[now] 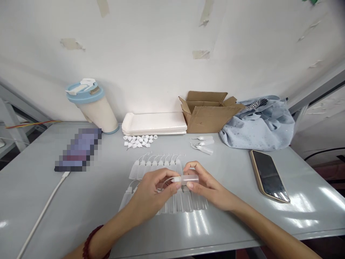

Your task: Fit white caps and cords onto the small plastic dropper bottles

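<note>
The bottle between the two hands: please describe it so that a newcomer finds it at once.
On the grey table, look for the left hand and right hand, close together. Between them is one small translucent bottle, sideways, its white end toward the left hand. Unlike the bottles in rows nearby, this one is held in both hands.

Worktop (88,201) is offering open lane between cable (42,216) and left hand (152,189), another between right hand (209,185) and black-screened phone (269,176). Bottle rows (154,169) are blocking space beneath hands; caps (138,140), white stack (156,122), cardboard box (208,120) are obstructing far side.
</note>
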### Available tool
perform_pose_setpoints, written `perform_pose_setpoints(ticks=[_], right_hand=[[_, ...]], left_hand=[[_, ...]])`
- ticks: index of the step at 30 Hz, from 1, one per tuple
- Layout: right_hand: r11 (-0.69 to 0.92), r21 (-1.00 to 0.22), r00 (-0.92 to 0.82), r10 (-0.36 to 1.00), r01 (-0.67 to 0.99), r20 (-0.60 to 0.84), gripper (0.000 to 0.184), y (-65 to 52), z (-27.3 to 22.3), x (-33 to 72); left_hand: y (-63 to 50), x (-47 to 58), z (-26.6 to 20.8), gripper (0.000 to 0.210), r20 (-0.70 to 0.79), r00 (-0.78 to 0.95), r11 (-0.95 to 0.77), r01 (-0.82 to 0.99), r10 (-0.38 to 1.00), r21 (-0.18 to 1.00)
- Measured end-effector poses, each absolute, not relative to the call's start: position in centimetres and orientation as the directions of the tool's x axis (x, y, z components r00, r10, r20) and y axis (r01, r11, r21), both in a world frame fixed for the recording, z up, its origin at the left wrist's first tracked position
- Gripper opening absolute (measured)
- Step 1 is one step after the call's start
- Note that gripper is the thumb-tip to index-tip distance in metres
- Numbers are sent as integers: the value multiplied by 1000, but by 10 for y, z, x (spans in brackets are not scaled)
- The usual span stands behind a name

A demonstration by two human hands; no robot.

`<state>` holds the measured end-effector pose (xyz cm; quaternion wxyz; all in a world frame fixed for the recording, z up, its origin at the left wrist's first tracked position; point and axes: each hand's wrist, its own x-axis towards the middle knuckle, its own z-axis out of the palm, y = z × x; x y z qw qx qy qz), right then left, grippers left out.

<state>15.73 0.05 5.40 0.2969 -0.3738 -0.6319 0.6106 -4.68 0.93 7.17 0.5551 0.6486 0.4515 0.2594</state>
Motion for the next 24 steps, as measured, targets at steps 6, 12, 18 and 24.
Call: perform_pose_setpoints(ticks=[6,12,18,24], right_hand=[[403,-839,-483,853,366,199,18,2,49,158],[556,-755,-491,794,347,358,21,1,47,156],[404,-840,-451,865,362,222,25,0,50,158],[279,-909,-418,899,309,134,28,2,52,159]], left_hand=[[14,-51,70,31,-295,469,200,242,833,949],[12,-50,72,49,-381,480,254,309,790,917],[7,-50,66,29,-77,475,-167,449,877,878],[5,-49,57,16,279,475,-497,431,834,753]])
